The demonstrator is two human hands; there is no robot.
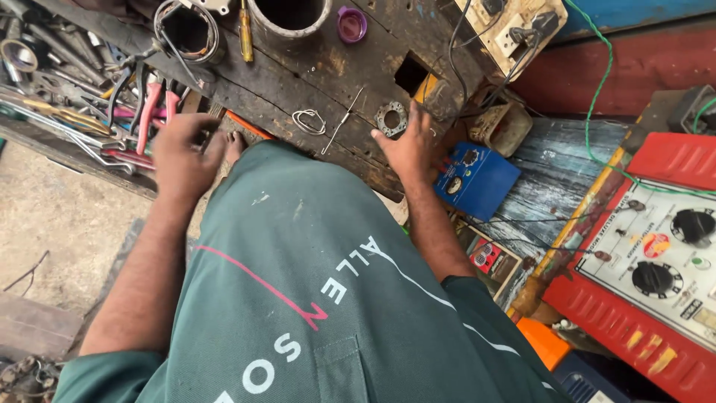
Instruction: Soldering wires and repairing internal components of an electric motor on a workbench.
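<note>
I look down over my green shirt at a dark, worn wooden workbench (328, 75). My left hand (181, 153) hovers at the bench's left edge beside pink-handled pliers (149, 112), fingers curled, holding nothing I can see. My right hand (409, 143) rests spread on the bench near its front edge, fingertips next to a round metal flange ring (391, 118). A coil of thin wire (309, 121) and a thin metal rod (343, 119) lie between the hands.
A heap of wrenches and tools (52, 82) fills the left. A metal pipe section (289, 15), purple cap (351, 24), yellow screwdriver (245, 33) and socket board (511, 30) sit at the back. A blue meter box (477, 179) and red-and-white charger unit (656, 269) stand right.
</note>
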